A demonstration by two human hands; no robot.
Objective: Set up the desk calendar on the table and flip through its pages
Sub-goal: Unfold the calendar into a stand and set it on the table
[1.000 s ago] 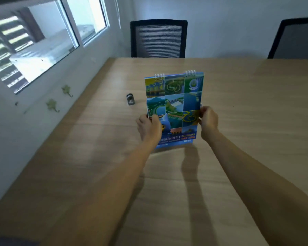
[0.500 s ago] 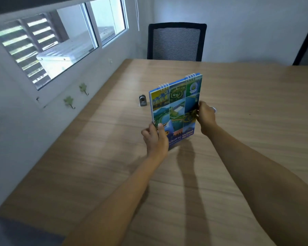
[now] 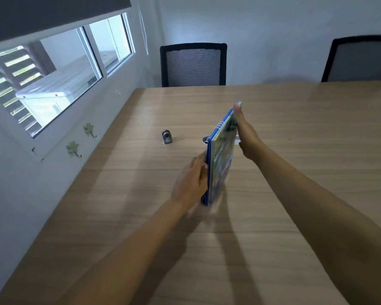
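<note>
While edge-on, calendar (image 3: 220, 160) print unreadable.

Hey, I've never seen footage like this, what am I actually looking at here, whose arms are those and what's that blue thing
There is no machine here. A person wears a camera on the head, so you look forward and down along their own bare arms. The left hand and right hand hold a spiral-bound desk calendar between them, turned nearly edge-on to the camera, over a wooden table. On the table sits a small grey metal object; what it is I cannot tell. Two dark office chairs stand at the far side, with windows on the left wall.
</note>
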